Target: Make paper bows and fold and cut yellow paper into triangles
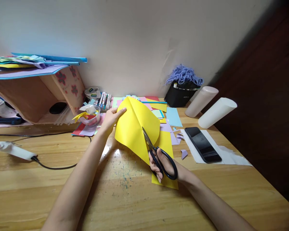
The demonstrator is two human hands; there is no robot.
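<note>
My left hand (112, 118) pinches the left edge of a yellow sheet of paper (132, 125), thumb on top and the other fingers mostly behind it. The sheet is raised off the table and bent, with a crease down from its top edge. In my right hand (160, 163) are black-handled scissors (168, 166), my thumb and fingers through the loops. Their blades reach up into the yellow paper from its lower right. Beneath lies another piece of yellow paper (165, 184), flat on the table and partly hidden by my right hand.
A phone (202, 144) lies on white paper at the right, near two white cylinders (216, 112). Behind are a black pouch (180, 94) with purple yarn, coloured papers (173, 117), markers (104, 99) and a tub of scraps (91, 120). A white corded tool (13, 150) lies left.
</note>
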